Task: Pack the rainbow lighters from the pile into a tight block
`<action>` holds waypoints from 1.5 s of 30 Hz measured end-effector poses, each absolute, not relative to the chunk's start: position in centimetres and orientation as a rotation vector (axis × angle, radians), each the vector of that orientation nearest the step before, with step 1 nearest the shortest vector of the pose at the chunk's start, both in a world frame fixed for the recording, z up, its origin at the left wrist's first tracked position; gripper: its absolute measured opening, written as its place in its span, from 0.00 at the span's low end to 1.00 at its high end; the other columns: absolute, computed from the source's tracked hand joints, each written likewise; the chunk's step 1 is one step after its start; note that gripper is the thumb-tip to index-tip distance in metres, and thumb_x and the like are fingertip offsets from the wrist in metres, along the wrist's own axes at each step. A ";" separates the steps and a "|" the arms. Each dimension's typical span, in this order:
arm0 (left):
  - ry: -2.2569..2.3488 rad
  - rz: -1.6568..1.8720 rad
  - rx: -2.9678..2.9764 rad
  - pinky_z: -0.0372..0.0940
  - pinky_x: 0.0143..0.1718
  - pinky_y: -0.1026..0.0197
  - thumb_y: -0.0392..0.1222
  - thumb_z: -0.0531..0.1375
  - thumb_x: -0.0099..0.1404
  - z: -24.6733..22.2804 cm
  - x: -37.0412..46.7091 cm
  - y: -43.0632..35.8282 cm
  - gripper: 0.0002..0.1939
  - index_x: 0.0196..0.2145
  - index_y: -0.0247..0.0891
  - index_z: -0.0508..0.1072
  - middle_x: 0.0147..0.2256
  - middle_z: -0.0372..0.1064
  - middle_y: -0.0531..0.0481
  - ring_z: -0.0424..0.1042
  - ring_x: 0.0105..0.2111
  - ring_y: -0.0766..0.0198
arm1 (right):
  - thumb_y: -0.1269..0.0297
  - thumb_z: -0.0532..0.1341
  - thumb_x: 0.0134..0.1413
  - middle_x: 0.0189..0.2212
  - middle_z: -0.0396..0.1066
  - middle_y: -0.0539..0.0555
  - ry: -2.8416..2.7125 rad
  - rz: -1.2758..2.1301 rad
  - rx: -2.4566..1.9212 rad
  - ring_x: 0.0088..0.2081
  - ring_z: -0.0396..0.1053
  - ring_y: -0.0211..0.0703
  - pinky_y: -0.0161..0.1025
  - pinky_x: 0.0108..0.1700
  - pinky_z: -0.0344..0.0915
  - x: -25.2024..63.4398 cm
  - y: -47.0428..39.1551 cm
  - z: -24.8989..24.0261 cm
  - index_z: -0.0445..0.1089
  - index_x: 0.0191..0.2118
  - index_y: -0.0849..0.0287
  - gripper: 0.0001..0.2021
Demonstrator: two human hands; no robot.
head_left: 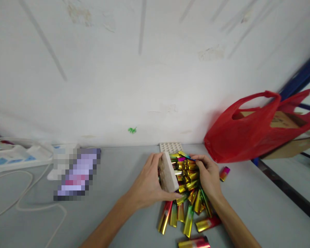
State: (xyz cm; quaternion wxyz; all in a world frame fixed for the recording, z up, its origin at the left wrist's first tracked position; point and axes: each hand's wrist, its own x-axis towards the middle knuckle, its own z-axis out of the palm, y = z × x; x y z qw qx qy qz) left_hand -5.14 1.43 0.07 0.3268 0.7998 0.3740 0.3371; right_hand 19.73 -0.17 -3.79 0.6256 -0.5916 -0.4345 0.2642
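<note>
My left hand grips a pale tray with round recesses, which is tipped up on its side. Just right of the tray, my right hand has its fingers curled against shiny gold and multicoloured tubes; whether it pinches one is hidden. More tubes are spread on the grey table below the hands. A red and gold tube lies near my right forearm. Another small tube lies to the right of my right hand.
A second pale tray lies against the wall. On the right stands a red bag with cardboard inside. At the left are a phone with a blurred screen, a power strip and white cables. The table meets a white wall.
</note>
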 end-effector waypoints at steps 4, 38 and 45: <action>1.045 0.911 2.067 0.68 0.64 0.35 0.53 0.84 0.48 0.3 -5.5 1.5 0.54 0.66 0.45 0.62 0.60 0.67 0.41 0.70 0.61 0.39 | 0.59 0.65 0.60 0.43 0.85 0.56 -1.033 0.575 -1.390 0.47 0.78 0.60 0.52 0.55 0.68 19.7 -0.3 -3.8 0.81 0.35 0.52 0.07; 1.224 1.069 1.800 0.64 0.69 0.31 0.55 0.78 0.58 0.9 -11.8 2.5 0.60 0.76 0.51 0.49 0.63 0.69 0.42 0.71 0.65 0.39 | 0.57 0.61 0.67 0.40 0.84 0.56 -1.208 0.453 -1.440 0.42 0.77 0.55 0.46 0.46 0.68 19.9 -0.5 -3.5 0.83 0.40 0.54 0.12; 1.356 0.941 1.874 0.78 0.58 0.34 0.54 0.76 0.58 -1.3 -16.6 -0.1 0.51 0.72 0.48 0.57 0.60 0.71 0.41 0.80 0.55 0.38 | 0.58 0.60 0.68 0.40 0.85 0.57 -1.203 0.473 -1.403 0.43 0.80 0.55 0.48 0.49 0.71 20.9 -0.1 -2.8 0.81 0.39 0.55 0.12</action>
